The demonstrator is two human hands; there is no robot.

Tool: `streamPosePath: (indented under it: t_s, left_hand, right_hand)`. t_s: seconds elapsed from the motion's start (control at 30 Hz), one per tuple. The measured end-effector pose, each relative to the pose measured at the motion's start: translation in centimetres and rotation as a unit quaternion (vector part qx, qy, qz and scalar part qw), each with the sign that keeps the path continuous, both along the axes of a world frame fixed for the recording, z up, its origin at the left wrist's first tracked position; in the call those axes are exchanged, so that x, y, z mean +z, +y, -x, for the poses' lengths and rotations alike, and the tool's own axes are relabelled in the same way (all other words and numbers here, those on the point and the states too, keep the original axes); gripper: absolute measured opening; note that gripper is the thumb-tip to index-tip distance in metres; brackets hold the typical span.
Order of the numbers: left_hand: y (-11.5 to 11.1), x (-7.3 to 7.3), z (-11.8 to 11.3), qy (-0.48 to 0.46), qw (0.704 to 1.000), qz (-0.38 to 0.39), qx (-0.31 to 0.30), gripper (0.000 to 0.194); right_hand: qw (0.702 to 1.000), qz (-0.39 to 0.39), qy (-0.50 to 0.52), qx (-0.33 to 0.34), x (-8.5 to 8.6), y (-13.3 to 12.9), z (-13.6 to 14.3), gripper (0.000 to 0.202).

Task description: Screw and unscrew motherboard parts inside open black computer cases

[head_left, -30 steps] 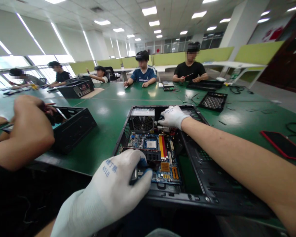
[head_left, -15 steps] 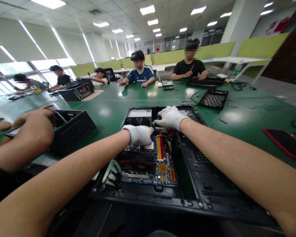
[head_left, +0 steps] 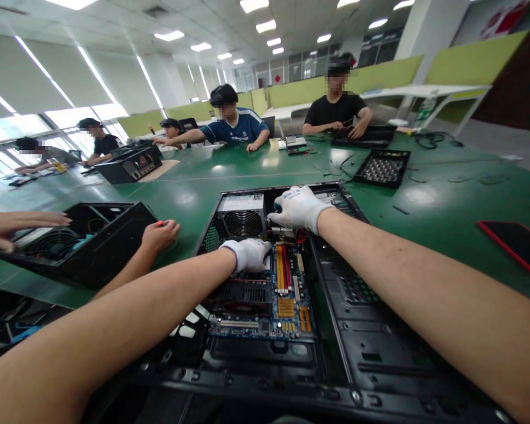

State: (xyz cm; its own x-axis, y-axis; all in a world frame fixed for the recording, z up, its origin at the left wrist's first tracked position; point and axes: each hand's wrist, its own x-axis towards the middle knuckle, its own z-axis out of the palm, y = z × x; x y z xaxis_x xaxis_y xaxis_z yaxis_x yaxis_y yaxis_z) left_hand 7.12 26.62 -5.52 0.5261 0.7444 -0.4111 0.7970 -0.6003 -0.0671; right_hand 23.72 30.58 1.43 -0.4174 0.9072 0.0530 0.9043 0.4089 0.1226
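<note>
An open black computer case [head_left: 380, 347] lies on its side in front of me. Inside it are a blue motherboard [head_left: 269, 325], yellow and red memory slots [head_left: 284, 268] and a power supply with a round fan [head_left: 242, 222]. My left hand [head_left: 249, 255], in a white glove, is closed low over the board, left of the memory slots; its fingertips are hidden. My right hand [head_left: 301, 209], also gloved, is pinched just right of the power supply, above some cables [head_left: 294, 232]. Something small and dark shows at its fingers, too unclear to name.
Another open case [head_left: 115, 247] stands at left, with a co-worker's hands around it. A red-edged phone [head_left: 516, 244] lies at right. Beyond my case are a black tray [head_left: 384, 168] and loose cables [head_left: 340, 168]. Several people sit around the green table [head_left: 189, 197].
My view has shifted slightly, and both my hands stay close to the same spots. The co-worker at left has spread their arms around their case. The person in blue has reached out sideways.
</note>
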Motion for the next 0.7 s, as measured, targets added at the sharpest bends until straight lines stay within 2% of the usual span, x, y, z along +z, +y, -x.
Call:
streamPosePath:
  t_s: [0.2, 0.37, 0.7]
  left_hand:
    - [0.14, 0.07, -0.02, 0.007, 1.0, -0.007, -0.005, 0.057]
    - [0.34, 0.21, 0.01, 0.024, 1.0, 0.0, -0.001, 0.046]
    - [0.67, 0.0, 0.0, 0.029, 0.999, -0.005, -0.011, 0.046]
  right_hand:
    - [1.0, 0.004, -0.005, 0.012, -0.06, 0.05, -0.02, 0.061]
    - [1.0, 0.01, -0.003, 0.013, -0.11, 0.15, -0.05, 0.06]
    - [1.0, 0.012, -0.002, 0.011, -0.18, 0.21, -0.01, 0.06]
